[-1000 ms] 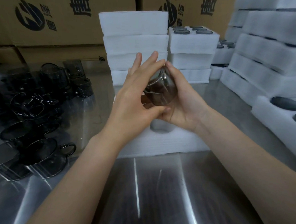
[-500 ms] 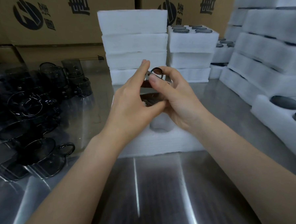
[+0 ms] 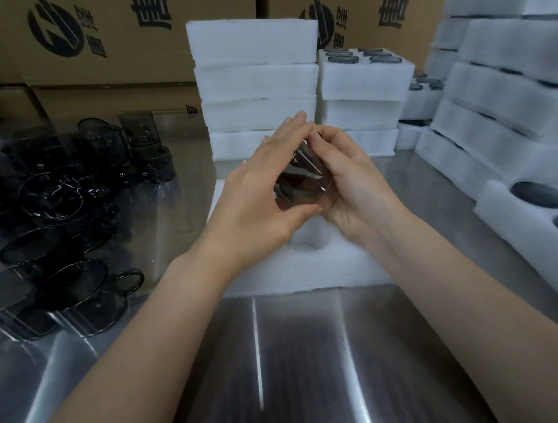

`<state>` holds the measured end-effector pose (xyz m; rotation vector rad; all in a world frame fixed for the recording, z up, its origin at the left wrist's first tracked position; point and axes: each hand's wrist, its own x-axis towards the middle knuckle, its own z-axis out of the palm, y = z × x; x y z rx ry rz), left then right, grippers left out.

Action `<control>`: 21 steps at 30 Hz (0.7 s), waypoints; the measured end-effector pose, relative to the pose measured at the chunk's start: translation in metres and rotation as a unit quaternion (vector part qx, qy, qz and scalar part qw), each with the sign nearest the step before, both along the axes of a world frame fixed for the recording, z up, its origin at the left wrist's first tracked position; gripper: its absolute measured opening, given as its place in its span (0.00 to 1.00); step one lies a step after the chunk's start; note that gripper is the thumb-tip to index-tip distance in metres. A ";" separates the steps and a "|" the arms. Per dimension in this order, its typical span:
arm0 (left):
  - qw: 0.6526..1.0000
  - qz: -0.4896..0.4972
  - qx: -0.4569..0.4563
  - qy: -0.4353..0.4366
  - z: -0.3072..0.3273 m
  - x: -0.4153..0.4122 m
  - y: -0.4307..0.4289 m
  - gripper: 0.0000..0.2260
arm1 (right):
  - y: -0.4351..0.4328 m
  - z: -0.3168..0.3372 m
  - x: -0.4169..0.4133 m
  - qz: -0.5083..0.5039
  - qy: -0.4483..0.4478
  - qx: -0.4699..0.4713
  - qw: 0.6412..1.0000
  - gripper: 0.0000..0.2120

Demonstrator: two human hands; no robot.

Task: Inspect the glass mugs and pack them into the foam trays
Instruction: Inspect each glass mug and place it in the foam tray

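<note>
Step in hand: inspection. Glass mug (image 3: 302, 184) held tilted between both hands, above the foam tray (image 3: 306, 271). Left hand (image 3: 254, 193) clasps it between thumb and fairly straight fingers. Right hand (image 3: 357, 187) cups it, fingers curled round. 1 empty pocket (image 3: 308, 242) shows just below the hands. Next, likely: lower the mug squarely into that pocket.

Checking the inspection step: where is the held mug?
Centre of head view: the glass mug held between left hand and right hand, above the foam tray.
</note>
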<state>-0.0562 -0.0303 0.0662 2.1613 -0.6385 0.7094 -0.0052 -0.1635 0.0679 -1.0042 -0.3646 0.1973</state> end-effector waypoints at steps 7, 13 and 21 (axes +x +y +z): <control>0.993 0.014 -0.117 0.031 0.001 0.002 0.004 0.38 | 0.000 0.002 -0.001 0.052 -0.008 -0.029 0.998 0.21; 0.965 -0.060 -0.233 0.108 0.004 0.008 0.014 0.38 | 0.001 0.000 -0.004 0.017 -0.068 -0.067 0.995 0.16; 0.940 0.119 -0.308 0.086 0.002 0.022 0.036 0.09 | 0.003 0.004 -0.008 -0.197 -0.080 -0.122 0.970 0.08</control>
